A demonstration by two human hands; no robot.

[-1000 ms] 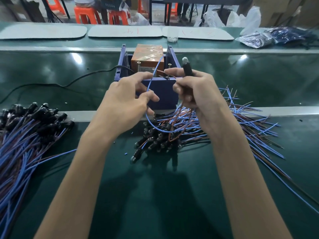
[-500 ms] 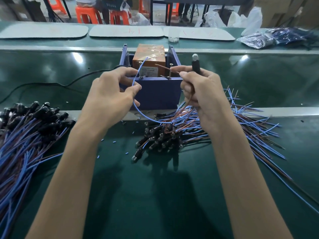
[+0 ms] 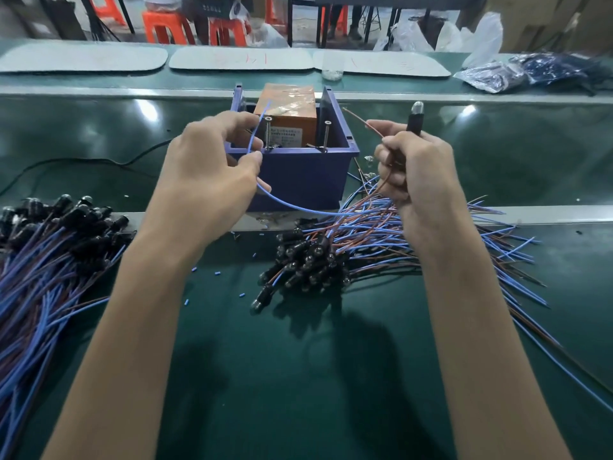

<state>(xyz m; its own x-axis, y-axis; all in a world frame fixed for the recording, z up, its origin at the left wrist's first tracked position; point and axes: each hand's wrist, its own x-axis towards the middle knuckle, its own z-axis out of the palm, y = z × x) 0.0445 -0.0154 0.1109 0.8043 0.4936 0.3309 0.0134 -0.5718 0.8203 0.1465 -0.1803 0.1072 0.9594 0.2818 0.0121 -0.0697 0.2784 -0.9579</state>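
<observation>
Head view: left hand point(image 3: 212, 171) pinches the blue wire point(image 3: 292, 205), right hand point(image 3: 414, 174) grips the lamp point(image 3: 414, 122) and brown wire point(image 3: 360, 119); steer each tip steadily onto separate screw posts point(image 3: 267, 134).

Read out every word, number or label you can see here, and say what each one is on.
White label on the orange block in the blue box: printed lines, too small to read.
Red handwriting on the middle grey mat: faint strokes, not legible.
Red marks on the right grey mat: too faint to read.
White print on the dark crate at the top edge: blurred.
None can be quoted.
</observation>
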